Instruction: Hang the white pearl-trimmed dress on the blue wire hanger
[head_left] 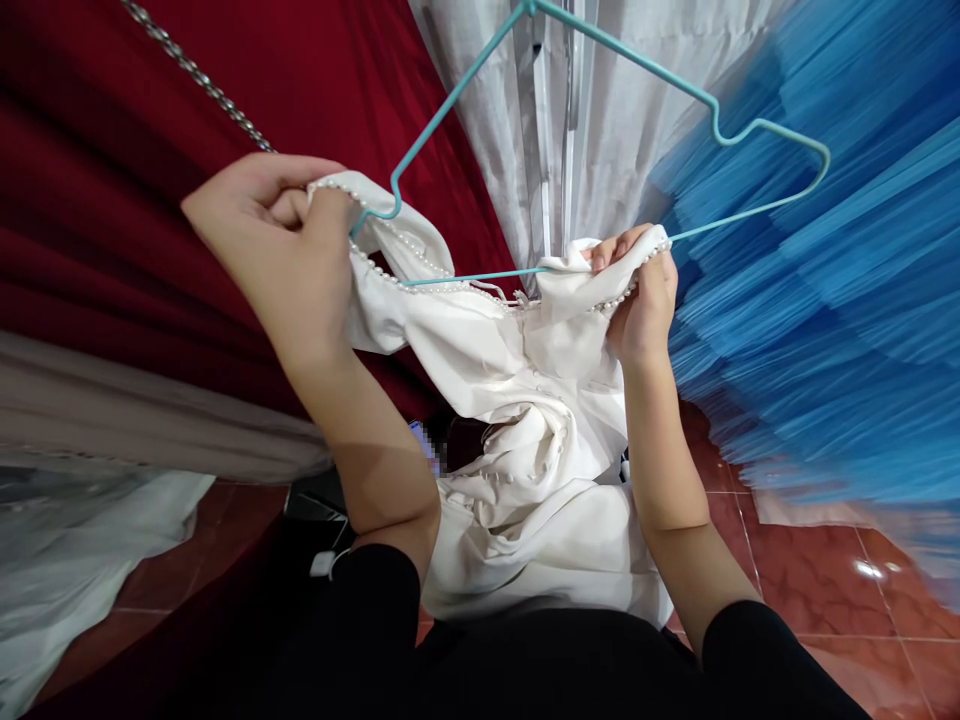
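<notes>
Red fabric drape (330, 90), one, hung in deep folds at left.

Layered blue tulle (810, 300), one mass, at right.

White cloth garment with pearl-like bead trim (517, 345), one. Smooth, matt, loosely creased; beads edge the neckline; two beaded upper sections, one at each hand. Upper part along the hanger's bottom bar, from its left corner to short of its right; lower part hanging in heaped folds, just in front of the person's black clothing.

Pale turquoise wire clothes hanger (637, 57), one, with notched shoulders. Left corner partly under the garment; middle of the bottom bar exposed; right corner bare.

Hands, two. Left hand (300, 240): fingers curled tight, gripping the beaded cloth at the hanger's left corner. Right hand (645, 290): thumb and fingers closed on a folded beaded edge, over the bottom bar, short of the right corner.

Silver-coloured metal chain (206, 85), one, slanting across the red drape.

Small white block (322, 565), one, on a thin pale cord, near the left sleeve.
</notes>
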